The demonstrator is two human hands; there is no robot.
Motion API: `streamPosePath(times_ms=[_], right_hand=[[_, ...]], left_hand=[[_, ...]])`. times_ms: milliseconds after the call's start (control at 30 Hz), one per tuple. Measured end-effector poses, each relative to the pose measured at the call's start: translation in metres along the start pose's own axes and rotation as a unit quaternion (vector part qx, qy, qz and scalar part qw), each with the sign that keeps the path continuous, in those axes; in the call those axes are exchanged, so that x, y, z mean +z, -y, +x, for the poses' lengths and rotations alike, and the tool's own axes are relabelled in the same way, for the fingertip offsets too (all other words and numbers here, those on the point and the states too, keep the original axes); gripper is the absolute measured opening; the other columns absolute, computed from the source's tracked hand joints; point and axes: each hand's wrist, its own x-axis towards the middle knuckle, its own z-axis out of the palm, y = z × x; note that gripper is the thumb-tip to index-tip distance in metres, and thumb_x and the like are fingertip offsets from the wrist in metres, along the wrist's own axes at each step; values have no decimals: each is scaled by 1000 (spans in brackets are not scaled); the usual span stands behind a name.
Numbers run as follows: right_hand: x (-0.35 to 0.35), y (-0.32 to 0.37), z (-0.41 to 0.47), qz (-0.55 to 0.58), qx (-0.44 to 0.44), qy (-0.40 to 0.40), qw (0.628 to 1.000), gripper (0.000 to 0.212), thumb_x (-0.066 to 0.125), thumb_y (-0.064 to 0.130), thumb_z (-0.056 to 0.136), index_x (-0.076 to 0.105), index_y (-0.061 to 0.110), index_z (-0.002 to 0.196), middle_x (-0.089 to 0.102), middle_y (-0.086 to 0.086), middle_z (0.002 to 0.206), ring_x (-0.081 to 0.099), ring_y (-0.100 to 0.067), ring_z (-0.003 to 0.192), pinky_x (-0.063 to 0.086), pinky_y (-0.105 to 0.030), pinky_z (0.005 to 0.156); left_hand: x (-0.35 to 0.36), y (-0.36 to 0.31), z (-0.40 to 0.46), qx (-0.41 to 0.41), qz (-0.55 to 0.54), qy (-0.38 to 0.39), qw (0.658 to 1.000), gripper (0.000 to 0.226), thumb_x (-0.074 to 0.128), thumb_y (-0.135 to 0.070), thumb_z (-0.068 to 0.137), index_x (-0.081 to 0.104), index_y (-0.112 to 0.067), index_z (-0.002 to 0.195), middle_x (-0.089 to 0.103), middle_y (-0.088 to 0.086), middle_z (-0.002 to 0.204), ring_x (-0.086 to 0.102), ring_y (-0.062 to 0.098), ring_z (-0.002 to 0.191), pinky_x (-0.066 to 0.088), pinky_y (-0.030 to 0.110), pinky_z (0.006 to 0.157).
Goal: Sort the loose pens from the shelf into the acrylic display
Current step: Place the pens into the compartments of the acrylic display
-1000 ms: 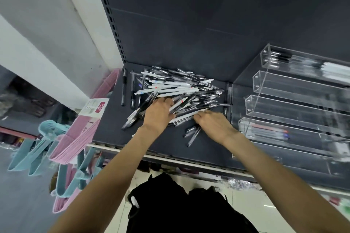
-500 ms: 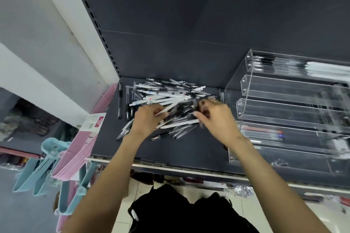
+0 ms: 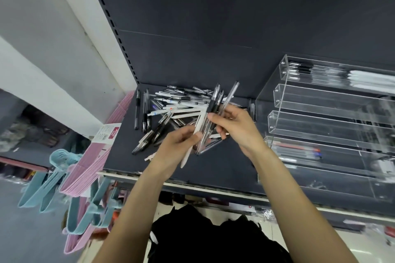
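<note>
While both hands (image 3: 213, 132) grip pens (image 3: 210, 117), bare shelf (image 3: 215, 168) near front edge.

The white-and-red tag (image 3: 108, 133) bears print — too blurred to read.

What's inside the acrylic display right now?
The acrylic display has black pens in its top tier and pens with red and blue ends lower down. Middle tiers look empty, though glare blurs them.

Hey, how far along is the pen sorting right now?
Barely begun. Done: the acrylic display has pens in its top and fourth trays; those between look empty. In hand: both hands, left and right, grip a bunch of pens. Left: the pile on the shelf.
</note>
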Motion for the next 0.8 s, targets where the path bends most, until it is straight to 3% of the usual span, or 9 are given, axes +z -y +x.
streamPosePath(times_ms=[167,333,467,567,700,800], right_hand=[[4,1,0,-52,10,47,998,25,68,12,85,62,-7,100,54,-17,78,45,-6,46,34,-17,39],[16,-2,3,-182,52,92,978,28,72,17,82,62,-7,94,56,-7,57,46,-6,39,49,-31,48],[28,0,4,-227,58,149,961,20,75,17,79,67,1,88,62,-11,67,56,-15,49,49,-25,47],[31,2,10,-246,67,199,946,25,74,24,80,67,0,85,61,-9,62,56,-17,48,47,-24,47],[36,15,19,-245,21,156,957,25,58,39,91,61,16,81,53,2,55,50,-17,47,39,-21,45],[39,24,27,-266,-37,140,953,20,53,32,95,64,16,89,47,8,49,42,-9,41,35,-19,46]], left_hand=[[7,12,-9,-21,-73,-10,997,20,49,-10,97,67,-6,105,73,12,100,69,22,96,56,28,82],[17,23,-19,-21,-141,-92,985,24,44,-18,100,65,-9,107,73,7,91,69,18,81,55,27,73],[21,30,-26,9,-158,-117,980,26,43,-16,100,57,-3,118,71,10,94,69,20,84,56,27,74],[12,32,-34,39,-121,-102,987,23,44,-9,99,59,-2,115,73,5,95,70,21,89,55,29,77],[10,36,-43,25,-135,-98,986,19,46,-6,98,61,-8,109,73,1,97,71,19,86,57,28,77],[18,38,-47,21,-154,-99,983,18,45,-6,99,59,-6,110,71,5,102,71,20,88,57,28,77]])
